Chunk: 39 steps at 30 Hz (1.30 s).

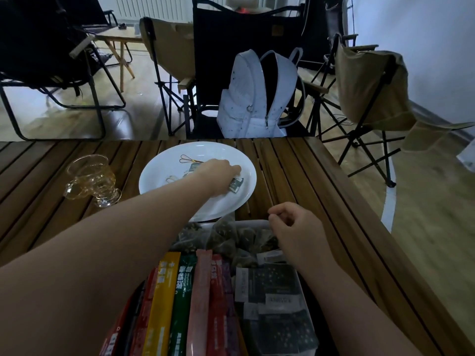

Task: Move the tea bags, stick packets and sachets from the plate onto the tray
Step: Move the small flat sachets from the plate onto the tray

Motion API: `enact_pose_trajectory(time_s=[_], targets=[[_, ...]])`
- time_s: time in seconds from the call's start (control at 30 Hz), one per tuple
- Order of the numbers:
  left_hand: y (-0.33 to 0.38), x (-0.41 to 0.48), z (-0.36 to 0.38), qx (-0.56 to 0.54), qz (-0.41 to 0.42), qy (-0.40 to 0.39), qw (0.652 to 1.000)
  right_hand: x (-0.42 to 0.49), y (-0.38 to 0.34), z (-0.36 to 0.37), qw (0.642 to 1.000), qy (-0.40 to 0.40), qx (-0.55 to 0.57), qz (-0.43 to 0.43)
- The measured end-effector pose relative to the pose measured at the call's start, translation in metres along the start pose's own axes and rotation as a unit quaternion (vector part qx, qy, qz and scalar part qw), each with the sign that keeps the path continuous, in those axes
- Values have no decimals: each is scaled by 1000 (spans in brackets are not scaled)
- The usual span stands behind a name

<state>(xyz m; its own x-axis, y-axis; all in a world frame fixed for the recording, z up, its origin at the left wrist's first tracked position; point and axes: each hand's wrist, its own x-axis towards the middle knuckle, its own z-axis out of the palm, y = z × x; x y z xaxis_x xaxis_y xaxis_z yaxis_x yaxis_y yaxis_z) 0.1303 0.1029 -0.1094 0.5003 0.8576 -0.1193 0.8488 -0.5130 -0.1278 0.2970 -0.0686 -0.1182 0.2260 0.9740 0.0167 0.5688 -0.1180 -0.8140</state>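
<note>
A white plate sits at the middle of the slatted wooden table. My left hand reaches over it, fingers curled down onto a dark green sachet that sticks out beneath them. A second dark sachet peeks out behind the wrist. Nearer to me is the tray, filled with coloured stick packets, mesh tea bags and dark sachets. My right hand hovers over the tray's far right corner, loosely curled and holding nothing.
An amber glass cup lies on its side left of the plate. Two thin gold wire clips rest on the plate. A white backpack stands on a chair beyond the table's far edge, among folding chairs.
</note>
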Motion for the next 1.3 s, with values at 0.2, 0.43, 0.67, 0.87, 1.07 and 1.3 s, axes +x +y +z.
enact_pose_trajectory(time_s=[0.2,0.43,0.67,0.87,1.07,1.3], targets=[[-19,-17,-3,-301,-68,156,938,-9,-5,-2,1000,12,9,-4],[3,-83,-34,-666,-187,189,697,-28,-11,-16,997,19,63,27],[52,-176,-50,-866,-233,35,441,-55,-32,-28,977,-17,206,50],[78,-236,-53,-904,-231,-19,359,-79,-47,-34,966,-139,212,39],[87,-256,-42,-858,-258,-8,445,-95,-49,-32,967,-189,173,6],[70,-252,-37,-838,-254,33,482,-78,-36,-47,968,-108,224,38]])
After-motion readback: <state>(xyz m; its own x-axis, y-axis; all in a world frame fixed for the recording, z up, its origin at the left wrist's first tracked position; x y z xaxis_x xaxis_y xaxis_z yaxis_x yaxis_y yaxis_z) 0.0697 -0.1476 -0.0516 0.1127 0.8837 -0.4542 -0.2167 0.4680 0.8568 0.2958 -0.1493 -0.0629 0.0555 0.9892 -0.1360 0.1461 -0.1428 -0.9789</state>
